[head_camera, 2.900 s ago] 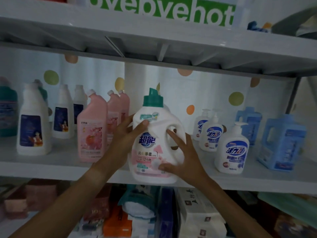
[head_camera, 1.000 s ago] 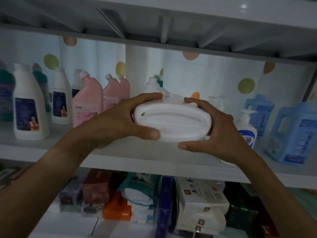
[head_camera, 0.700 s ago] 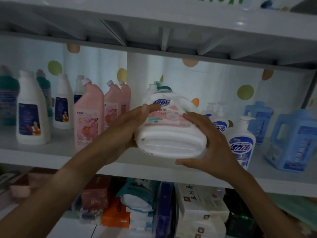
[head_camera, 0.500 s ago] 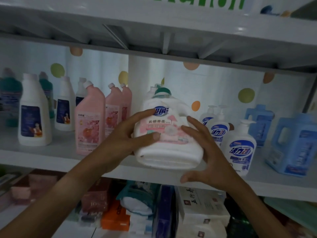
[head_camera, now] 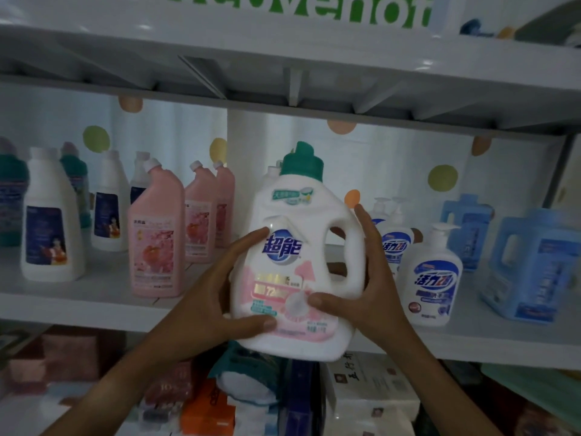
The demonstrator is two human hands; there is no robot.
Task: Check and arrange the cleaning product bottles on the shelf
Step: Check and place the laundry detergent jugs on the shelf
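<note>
**Detergent jug held upright at the shelf edge**

At the front lip of the white middle shelf (head_camera: 94, 305), a white laundry detergent jug (head_camera: 298, 278) with a teal cap (head_camera: 302, 166) is held upright, label facing the camera, its base hanging just in front of and slightly below the shelf edge rather than resting on it. The left hand (head_camera: 217, 297) grips the jug's left side, fingers spread across the label and thumb low on the front. The right hand (head_camera: 367, 287) clamps the handle side, thumb pressing the pink lower label and fingers rising along the handle; the two hands sit apart with the jug between them.

To seat it well, the base likely needs lifting clear of the lip and sliding straight back into the gap, label kept forward and both hands holding until it stands flat, since a full jug would tip easily at the edge.

Just left of the jug stand pink angled-neck bottles (head_camera: 157, 237), with white dark-labelled bottles (head_camera: 52, 228) farther left. Just right of it, partly behind the right hand, are white pump bottles (head_camera: 434, 278), and beyond them blue handled jugs (head_camera: 528, 269). Behind the jug, another white bottle's top (head_camera: 272, 174) peeks out. Below the jug, the lower shelf holds boxed and wrapped goods (head_camera: 371, 391), too dim to identify.
</note>
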